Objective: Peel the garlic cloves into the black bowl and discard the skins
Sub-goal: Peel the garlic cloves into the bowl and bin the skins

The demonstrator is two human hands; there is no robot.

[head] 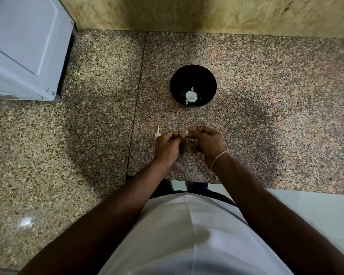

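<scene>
Both hands meet over the granite bench (266, 80), just in front of the black bowl (193, 76). Left hand (165, 148) & right hand (208, 142) fingers curl in, pinching one garlic clove (185, 133) btwn them. Peeled bits lie in bowl bottom. Garlic stem scrap (157, 132) lies on bench beside left hand.

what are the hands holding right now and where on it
A garlic clove, pinched between the fingertips of the left hand and right hand, one at each end.
</scene>
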